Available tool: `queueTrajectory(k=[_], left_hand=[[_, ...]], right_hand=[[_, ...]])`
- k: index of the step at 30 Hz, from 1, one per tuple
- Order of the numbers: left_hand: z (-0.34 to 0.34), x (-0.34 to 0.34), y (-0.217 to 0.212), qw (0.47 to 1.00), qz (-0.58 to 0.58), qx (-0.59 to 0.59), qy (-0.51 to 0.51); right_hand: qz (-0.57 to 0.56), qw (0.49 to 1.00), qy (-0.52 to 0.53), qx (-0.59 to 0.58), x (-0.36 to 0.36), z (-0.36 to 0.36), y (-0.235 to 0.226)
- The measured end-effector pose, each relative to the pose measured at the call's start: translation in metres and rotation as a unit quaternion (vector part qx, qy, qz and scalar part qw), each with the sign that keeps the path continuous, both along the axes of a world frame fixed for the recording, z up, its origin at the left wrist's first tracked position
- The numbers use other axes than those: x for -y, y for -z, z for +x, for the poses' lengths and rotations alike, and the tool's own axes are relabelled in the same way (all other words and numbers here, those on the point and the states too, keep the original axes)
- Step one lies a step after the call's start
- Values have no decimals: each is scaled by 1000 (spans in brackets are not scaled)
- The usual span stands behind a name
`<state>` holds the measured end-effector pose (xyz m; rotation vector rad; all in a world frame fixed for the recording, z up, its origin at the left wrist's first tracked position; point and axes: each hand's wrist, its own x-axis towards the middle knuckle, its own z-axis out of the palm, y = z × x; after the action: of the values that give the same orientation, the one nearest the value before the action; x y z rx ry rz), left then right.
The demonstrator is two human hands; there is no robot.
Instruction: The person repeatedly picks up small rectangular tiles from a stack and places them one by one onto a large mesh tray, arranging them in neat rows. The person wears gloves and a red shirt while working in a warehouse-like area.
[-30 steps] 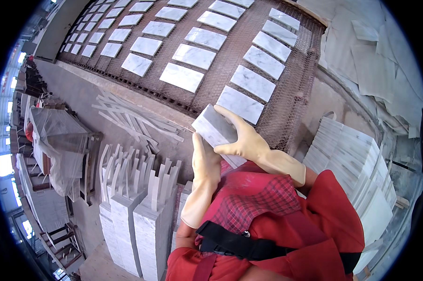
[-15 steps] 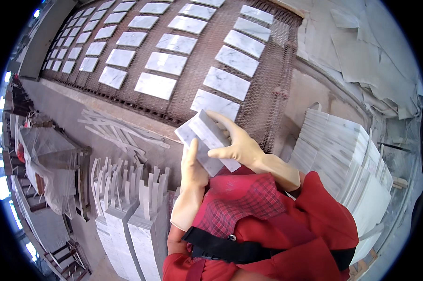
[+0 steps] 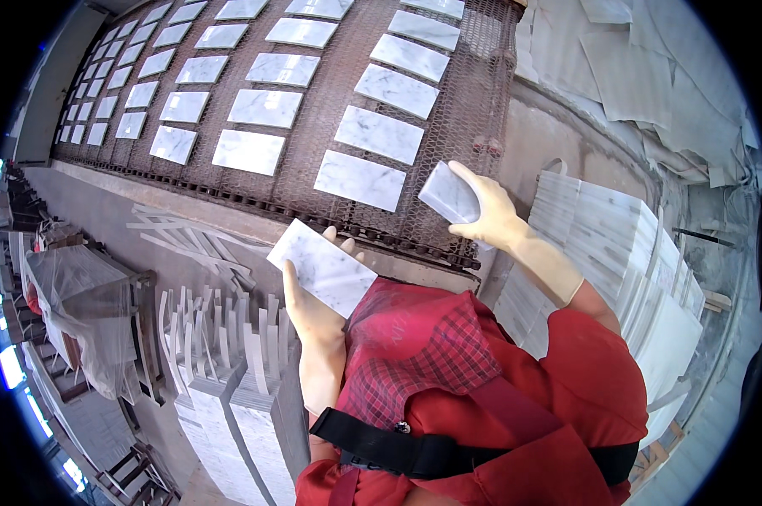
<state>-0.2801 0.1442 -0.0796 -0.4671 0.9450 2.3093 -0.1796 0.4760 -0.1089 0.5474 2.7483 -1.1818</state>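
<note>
A white marble tile with grey veins lies tilted in my left hand, close to my apron. The thumb runs along its near-left edge, and the other fingertips show past its far side. Off to the right, my right hand grips a thick marble piece between thumb and fingers, above the mesh. I cannot tell whether that piece is one slab or a few stacked together. Both hands wear cream rubber gloves. The nearest laid tile rests flat on the brown wire-mesh conveyor, just beyond my hands.
Rows of marble tiles cover the conveyor. Stacked stone slabs with upright strips stand at lower left, near loose strips on the floor. Larger pale slabs lean at right. A plastic-wrapped load stands far left.
My hands have moved apart: the right swung right with the thick piece, and the left drew slightly left with its tile. The conveyor rows now appear farther left in the picture.
</note>
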Motion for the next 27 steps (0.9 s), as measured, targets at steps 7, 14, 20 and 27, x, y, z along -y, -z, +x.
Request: queueTrajectory(k=[7, 14, 20, 27], left_hand=[[3, -5, 4, 1000, 6, 20, -3], [4, -14, 4, 999, 3, 32, 15], [6, -7, 4, 999, 35, 32, 20], [10, -4, 9, 998, 49, 27, 7]], right_hand=[[193, 971, -140, 24, -12, 21, 31], [214, 966, -144, 0, -12, 32, 42], [216, 965, -147, -15, -15, 34, 47], [174, 967, -184, 33, -25, 16, 26]])
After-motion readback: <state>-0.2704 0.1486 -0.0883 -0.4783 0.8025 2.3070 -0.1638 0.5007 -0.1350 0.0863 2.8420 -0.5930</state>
